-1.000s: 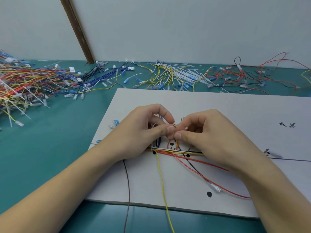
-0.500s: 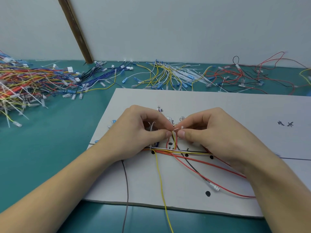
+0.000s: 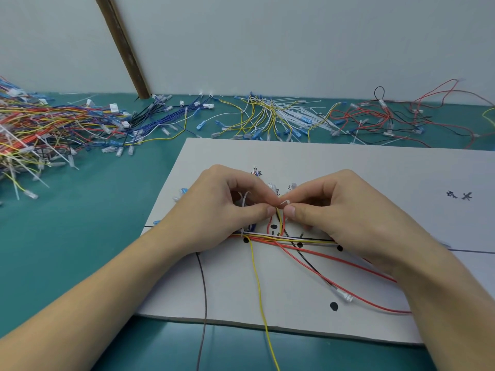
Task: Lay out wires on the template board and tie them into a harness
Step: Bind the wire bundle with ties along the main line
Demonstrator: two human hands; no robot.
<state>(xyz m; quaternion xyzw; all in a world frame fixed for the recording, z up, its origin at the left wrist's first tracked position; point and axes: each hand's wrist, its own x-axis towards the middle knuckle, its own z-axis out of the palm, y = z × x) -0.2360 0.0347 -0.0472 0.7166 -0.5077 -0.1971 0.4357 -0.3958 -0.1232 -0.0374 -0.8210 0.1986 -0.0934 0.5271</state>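
Observation:
A white template board [image 3: 348, 167] with black dots and lines lies on the teal table. A wire bundle [image 3: 289, 239] of red, yellow, white and black wires runs across its middle. A yellow wire [image 3: 261, 303] and a red wire [image 3: 356, 295] trail toward the front edge. My left hand [image 3: 214, 210] pinches a white cable tie [image 3: 245, 200] that loops by its fingers above the bundle. My right hand [image 3: 342, 215] pinches the tie's small white head [image 3: 285, 202]. The thumb tips of both hands nearly touch.
A large heap of mixed wires [image 3: 40, 129] lies at the left. Blue wires [image 3: 166, 116], yellow wires with white cable ties [image 3: 281, 116] and red and black wires [image 3: 396, 119] lie along the wall. A brown stick [image 3: 120, 44] leans on the wall.
The fingertips of both hands have drawn apart slightly, and the tie's white head now shows between them. The hands stay over the middle of the bundle.

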